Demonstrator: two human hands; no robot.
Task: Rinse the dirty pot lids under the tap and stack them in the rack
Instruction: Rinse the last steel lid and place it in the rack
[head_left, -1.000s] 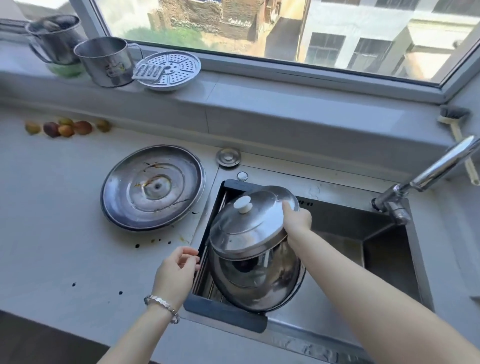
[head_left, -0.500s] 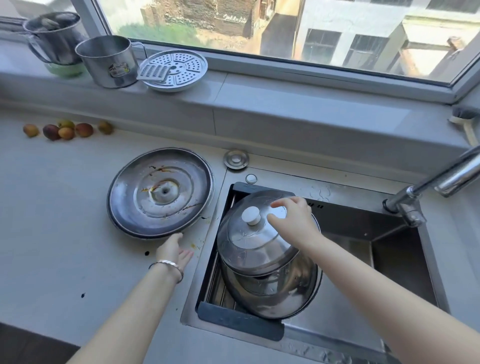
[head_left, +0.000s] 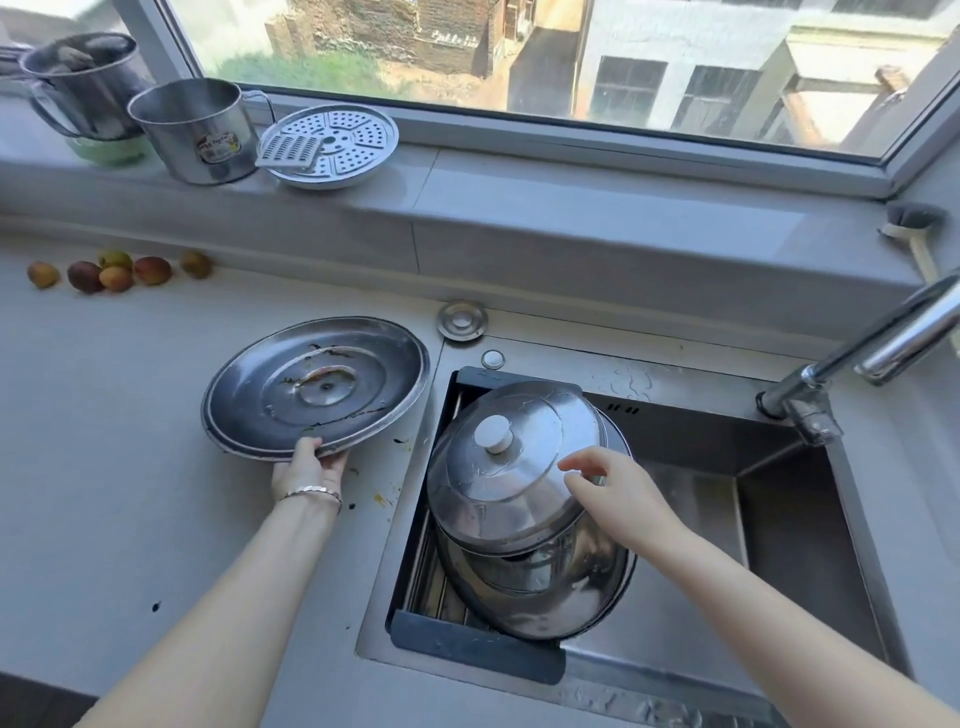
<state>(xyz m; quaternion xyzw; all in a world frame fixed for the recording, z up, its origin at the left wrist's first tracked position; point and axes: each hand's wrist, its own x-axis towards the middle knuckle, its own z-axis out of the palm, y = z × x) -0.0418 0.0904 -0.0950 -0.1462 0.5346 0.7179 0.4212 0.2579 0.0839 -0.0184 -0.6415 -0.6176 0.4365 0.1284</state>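
A large dirty steel lid lies upside down on the counter, left of the sink, its near edge lifted. My left hand grips that near rim. In the rack at the sink's left end leans a steel lid with a white knob, stacked on a larger lid. My right hand hovers with relaxed fingers over the knobbed lid's right side and holds nothing.
The tap reaches in from the right over the sink. On the sill stand two steel mugs, a steamer plate and a brush. Several small fruits lie at the back left.
My left hand reached forward to the big dirty lid, took its near rim and tilted it up. My right hand let go of the knobbed lid and drew back.
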